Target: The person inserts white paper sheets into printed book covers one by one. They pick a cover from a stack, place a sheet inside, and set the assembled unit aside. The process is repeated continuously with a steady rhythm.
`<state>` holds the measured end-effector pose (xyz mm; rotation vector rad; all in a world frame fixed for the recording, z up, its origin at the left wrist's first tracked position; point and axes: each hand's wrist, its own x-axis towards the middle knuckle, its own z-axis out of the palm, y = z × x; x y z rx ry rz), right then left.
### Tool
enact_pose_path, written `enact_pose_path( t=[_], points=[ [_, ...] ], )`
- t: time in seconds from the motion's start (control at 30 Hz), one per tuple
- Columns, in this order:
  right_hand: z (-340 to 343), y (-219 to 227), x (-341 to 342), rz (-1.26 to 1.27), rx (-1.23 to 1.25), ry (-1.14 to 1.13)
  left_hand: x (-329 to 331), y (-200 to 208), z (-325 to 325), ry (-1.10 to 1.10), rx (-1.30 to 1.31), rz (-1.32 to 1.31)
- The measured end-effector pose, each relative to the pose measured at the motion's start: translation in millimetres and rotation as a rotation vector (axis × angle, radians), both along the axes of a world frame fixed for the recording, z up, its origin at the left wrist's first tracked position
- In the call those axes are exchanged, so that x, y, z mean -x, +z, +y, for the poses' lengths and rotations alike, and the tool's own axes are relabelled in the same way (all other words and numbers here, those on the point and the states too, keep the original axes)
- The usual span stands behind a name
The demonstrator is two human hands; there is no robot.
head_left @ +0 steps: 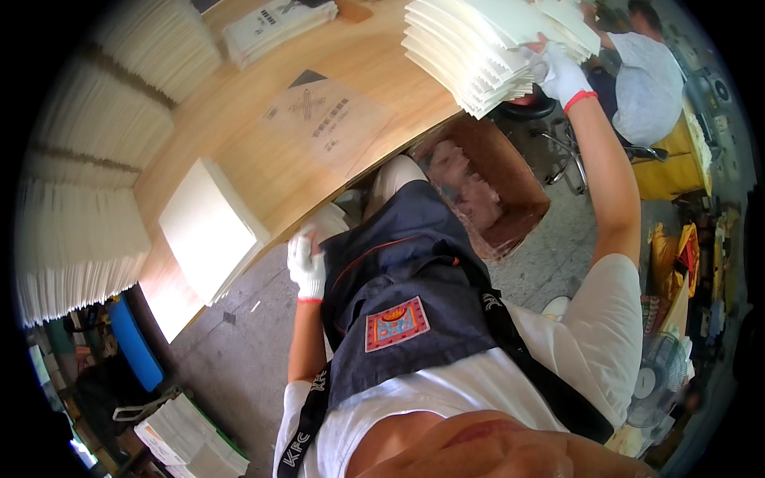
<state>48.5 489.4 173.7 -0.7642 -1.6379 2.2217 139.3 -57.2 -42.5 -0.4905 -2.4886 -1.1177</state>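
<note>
Stack of white sheets (470,60): at the right of the wooden surface (398,80), layers fanned unevenly, near corner at the surface's edge. Right arm extended far to the right; gloved right hand (562,73) raised at the stack's right side, fingers touching the sheets. Firm grip or mere contact: cannot tell. Left arm bent close to the body; gloved left hand (305,264) just off the surface's near edge, fingers curled narrow, well apart from the stack. Whether it holds anything: cannot tell. Second white stack (205,227) on the surface, left of the left hand. Translucent printed sheet (327,123) lies between the two stacks. Open brown carton (522,211) below, right of the knees.
</note>
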Motion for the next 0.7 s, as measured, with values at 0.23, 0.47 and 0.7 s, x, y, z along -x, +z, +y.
enact_pose_path(
  t=[0.23,0.47,0.7],
  points=[
    [50,7,29,0.161,0.228,-0.051,86,46,88,-0.073,0.336,-0.048],
    [42,18,-12,0.295,0.074,0.065,131,51,134,0.011,0.824,-0.356],
    [-111,-10,-101,0.013,0.139,0.317,132,49,116,0.058,0.723,-0.464]
  ],
)
